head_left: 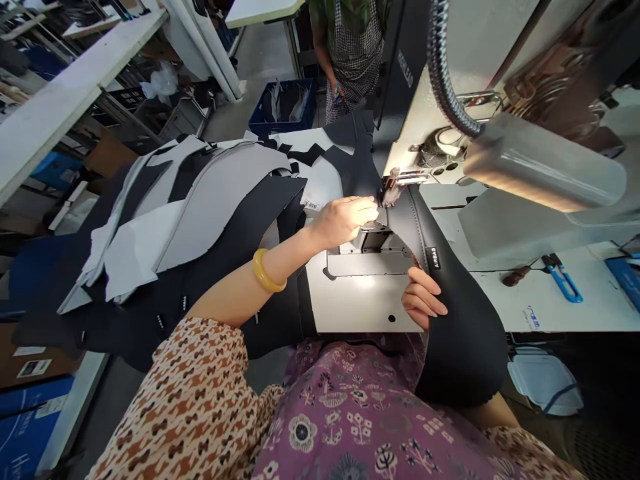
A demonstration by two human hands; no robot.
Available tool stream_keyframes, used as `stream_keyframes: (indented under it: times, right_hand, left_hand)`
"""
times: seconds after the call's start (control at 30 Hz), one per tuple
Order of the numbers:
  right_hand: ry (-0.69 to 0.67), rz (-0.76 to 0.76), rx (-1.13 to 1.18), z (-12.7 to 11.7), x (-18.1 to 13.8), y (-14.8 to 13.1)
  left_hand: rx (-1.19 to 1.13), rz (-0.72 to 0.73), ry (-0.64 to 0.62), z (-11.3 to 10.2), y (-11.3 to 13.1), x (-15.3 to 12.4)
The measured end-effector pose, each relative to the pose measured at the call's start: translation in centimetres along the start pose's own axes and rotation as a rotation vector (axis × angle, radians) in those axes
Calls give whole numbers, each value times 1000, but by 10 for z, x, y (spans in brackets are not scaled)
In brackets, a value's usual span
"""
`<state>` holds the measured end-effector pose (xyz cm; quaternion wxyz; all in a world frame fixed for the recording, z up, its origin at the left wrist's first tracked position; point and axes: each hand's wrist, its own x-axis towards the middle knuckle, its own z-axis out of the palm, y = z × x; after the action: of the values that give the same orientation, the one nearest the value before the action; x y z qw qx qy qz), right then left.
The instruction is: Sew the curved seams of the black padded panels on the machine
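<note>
A spread of grey and black cut pieces (220,200) covers the left of the worktop (350,310). A sewing machine (463,60) towers at the right, its lamp lighting the bed. Beyond the table stands 1 co-worker (357,57) in a checked apron, near a blue crate (283,125) of cut pieces. The black panel (463,333) runs from the presser foot down the right of the bed and droops over the table's front edge, a stitch line along its upper part. The person's left hand (343,221) has thumb and fingers drawn together just beside the foot; whether they pinch cloth cannot be told. The right hand (423,299) grasps the panel's inner edge, fingers curled over it. Smaller still: a blue-handled tool (565,281) on the table, a yellow bangle (263,273) on the left forearm, the presser foot (390,193) and 1 white-lettered AIRBAG tag (434,258) on the panel.
</note>
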<state>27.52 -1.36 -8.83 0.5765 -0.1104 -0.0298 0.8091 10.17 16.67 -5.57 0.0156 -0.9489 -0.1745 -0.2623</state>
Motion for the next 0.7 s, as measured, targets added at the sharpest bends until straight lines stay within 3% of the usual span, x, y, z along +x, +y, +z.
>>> stream_keyframes:
  times: [0.13,0.37,0.7]
  right_hand:
    - [-136,-88,84,-12,9,-5]
    - [-64,-147,34,-29,12,-17]
    - [16,-133,-18,-22,13,-24]
  left_hand:
    - [-18,-81,-40,2,-7,7]
    - [-59,-113,-48,6,-22,16]
    - [-77,-114,-56,5,-26,18]
